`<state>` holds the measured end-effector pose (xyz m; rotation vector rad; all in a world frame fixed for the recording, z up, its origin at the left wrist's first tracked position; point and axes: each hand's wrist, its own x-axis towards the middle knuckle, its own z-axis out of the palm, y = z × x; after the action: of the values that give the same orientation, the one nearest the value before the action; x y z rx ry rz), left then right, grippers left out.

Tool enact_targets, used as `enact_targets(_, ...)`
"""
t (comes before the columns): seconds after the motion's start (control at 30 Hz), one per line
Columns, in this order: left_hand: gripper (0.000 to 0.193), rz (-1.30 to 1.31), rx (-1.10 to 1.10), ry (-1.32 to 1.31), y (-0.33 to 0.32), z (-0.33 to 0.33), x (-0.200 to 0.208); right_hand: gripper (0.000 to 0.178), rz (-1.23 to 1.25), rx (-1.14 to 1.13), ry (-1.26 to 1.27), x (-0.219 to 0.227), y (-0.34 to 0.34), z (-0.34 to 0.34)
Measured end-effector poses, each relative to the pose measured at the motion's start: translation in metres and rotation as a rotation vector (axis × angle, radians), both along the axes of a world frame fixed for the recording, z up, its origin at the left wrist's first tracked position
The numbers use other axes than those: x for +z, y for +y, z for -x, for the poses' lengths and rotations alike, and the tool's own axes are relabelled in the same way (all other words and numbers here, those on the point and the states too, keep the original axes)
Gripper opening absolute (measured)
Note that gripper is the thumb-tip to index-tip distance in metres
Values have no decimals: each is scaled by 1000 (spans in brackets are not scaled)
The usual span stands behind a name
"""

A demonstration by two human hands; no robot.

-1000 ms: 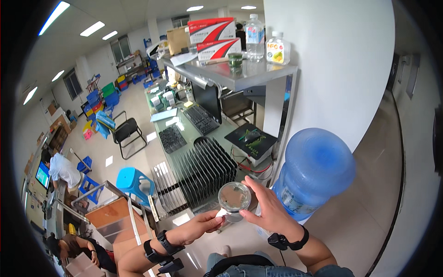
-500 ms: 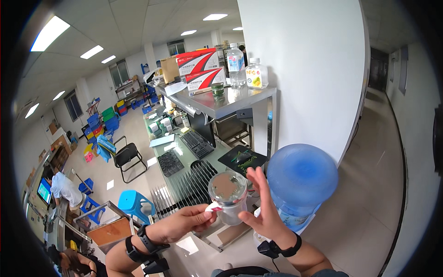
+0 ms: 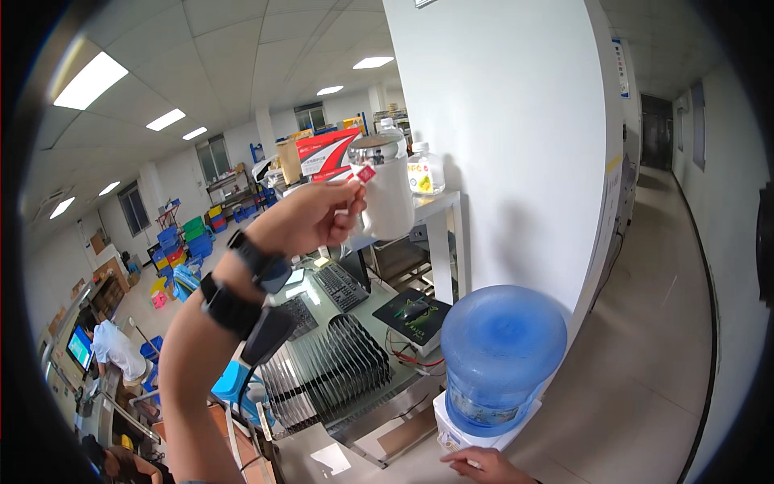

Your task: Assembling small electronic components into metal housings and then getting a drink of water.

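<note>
My left hand (image 3: 326, 211) is raised high in front of the shelf, its fingers closed at the side of a clear lidded cup (image 3: 389, 198). A small red-and-white tag (image 3: 365, 173) shows by my thumb and index finger. The cup is upright, with a shiny rounded top, and partly hides the red-and-white boxes (image 3: 322, 153) and a clear bottle (image 3: 390, 127) behind it. Low at the bottom edge, my right hand (image 3: 488, 466) points its fingers left and appears to hold nothing. It is just below the water dispenser (image 3: 451, 440) with its blue water jug (image 3: 504, 359).
A metal shelf (image 3: 439, 202) carries a labelled juice bottle (image 3: 425, 169). Below stand a glass desk with a keyboard (image 3: 342, 288), a mouse pad (image 3: 413, 316) and a ribbed dark rack (image 3: 330, 379). A white wall (image 3: 508, 161) rises behind the dispenser. A person (image 3: 119, 351) sits far left.
My left hand has lifted the cup up from above the rack to shelf height. My right hand has left the cup's side and dropped to the bottom edge.
</note>
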<state>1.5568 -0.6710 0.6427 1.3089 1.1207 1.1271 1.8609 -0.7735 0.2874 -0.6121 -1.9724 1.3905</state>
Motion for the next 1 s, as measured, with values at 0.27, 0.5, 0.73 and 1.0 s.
enact_targets(0.27, 20, 56, 163, -25, 145, 23, -2, 15, 43, -224, -88, -27, -20, -39)
enact_targets(0.5, 17, 107, 335, -2, 216, 42, -23, 17, 110, -357, -39, -35, -24, -50)
enact_targets(0.73, 19, 42, 403, 26, 239, 54, -31, 16, 295, -388, -52, -31, -23, -50)
enact_targets(1.0, 20, -274, 413, 68, 196, 61, -54, 19, 304, -291, -99, -39, -15, -45)
